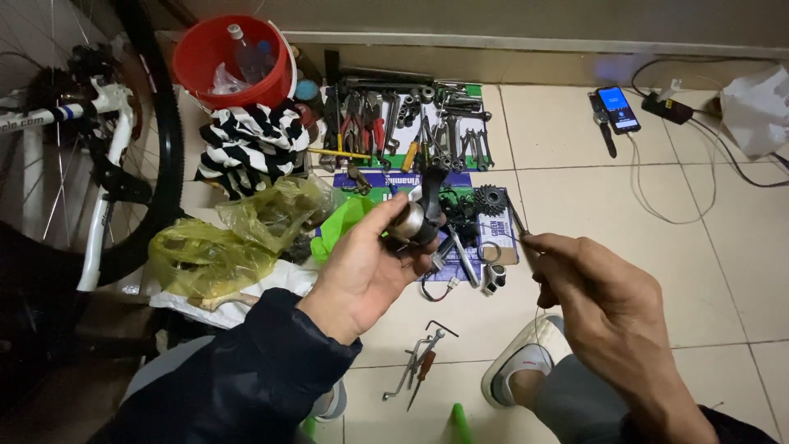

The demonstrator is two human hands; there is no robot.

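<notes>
Makeshift bike-repair spot on tiled floor (625,247): spread hand tools (411,123), bicycle (90,148), loose cog (491,199).

The bicycle (90,140) is cut off by the left edge, leaving only part of its wheel and white frame in view. The left hand (362,267) covers much of the metal part (415,220) it grips, so its full shape cannot be determined. The thin tool (519,224) in the right hand (604,292) is too slender to identify, and the bucket (234,62) contents are indistinct.

Left hand (362,263) gripping metal bike part (415,220), right hand (604,292) pinching thin tool (519,226)
</notes>
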